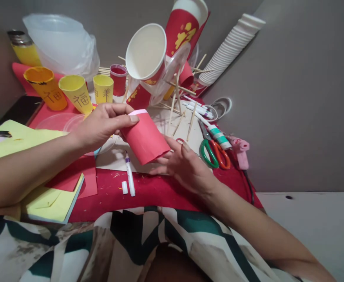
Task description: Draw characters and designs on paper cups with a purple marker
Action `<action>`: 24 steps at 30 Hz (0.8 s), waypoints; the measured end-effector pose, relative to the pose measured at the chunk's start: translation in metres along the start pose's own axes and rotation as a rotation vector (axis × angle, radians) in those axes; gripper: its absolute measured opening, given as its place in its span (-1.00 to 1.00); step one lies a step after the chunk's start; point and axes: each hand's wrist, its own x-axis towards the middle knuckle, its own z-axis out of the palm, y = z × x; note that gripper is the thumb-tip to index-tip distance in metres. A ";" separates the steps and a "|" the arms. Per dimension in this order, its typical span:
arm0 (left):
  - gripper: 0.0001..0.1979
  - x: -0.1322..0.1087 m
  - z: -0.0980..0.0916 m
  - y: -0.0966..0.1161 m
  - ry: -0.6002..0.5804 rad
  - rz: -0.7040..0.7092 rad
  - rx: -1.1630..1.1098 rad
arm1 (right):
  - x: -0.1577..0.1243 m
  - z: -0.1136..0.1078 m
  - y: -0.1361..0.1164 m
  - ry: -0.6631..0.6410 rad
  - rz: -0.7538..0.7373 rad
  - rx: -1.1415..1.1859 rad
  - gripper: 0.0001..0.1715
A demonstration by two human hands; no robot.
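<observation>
A paper cup wrapped in red paper (145, 139) lies tilted between my two hands, above the table. My left hand (103, 123) grips its upper rim end, with the thumb laid over the pink-white rim. My right hand (183, 162) is closed on the lower edge of the red wrap, fingers pinching it. Just below the cup, an uncapped glue stick (130, 176) and its white cap (124, 187) lie on the red tablecloth (160, 192).
Yellow paper-wrapped cups (78, 93) stand at the back left. A big white cup (145, 51) on wooden sticks rises behind. A stack of white cups (230, 47) leans right. Scissors (214, 152), pens and tape lie right. Yellow and red paper sheets (51, 199) lie left.
</observation>
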 end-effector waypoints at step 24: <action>0.11 -0.019 0.026 -0.013 0.076 0.165 0.141 | 0.020 0.021 0.011 0.021 -0.068 0.169 -0.42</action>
